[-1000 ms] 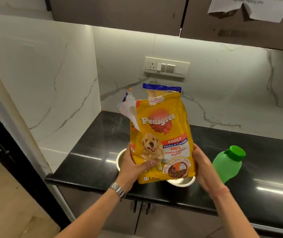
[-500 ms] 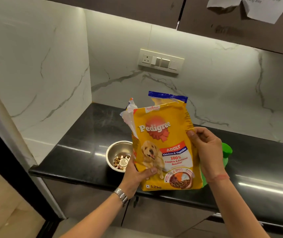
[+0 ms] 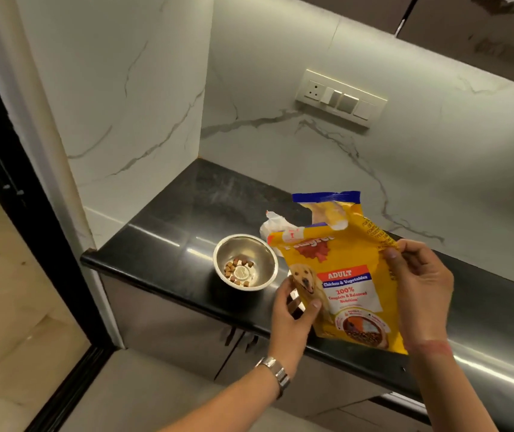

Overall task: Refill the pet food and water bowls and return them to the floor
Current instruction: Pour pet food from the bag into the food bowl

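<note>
We grip the food bag (image 3: pixel 340 275) upright, left hand (image 3: pixel 293 310) low, right hand (image 3: pixel 418 285) pinching its side, ready to tip into the bowl (image 3: pixel 246 261) near the desk's (image 3: pixel 171 232) front edge.

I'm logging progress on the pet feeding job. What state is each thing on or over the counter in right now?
steel bowl: upright on the black counter, nearly empty, a few kibble pieces at the bottom.
dog food bag: torn open at the top, upright, not pouring.
left hand: gripping the bag's lower left edge.
right hand: pinching the bag's upper right edge.
cabinet doors under the counter: closed.
</note>
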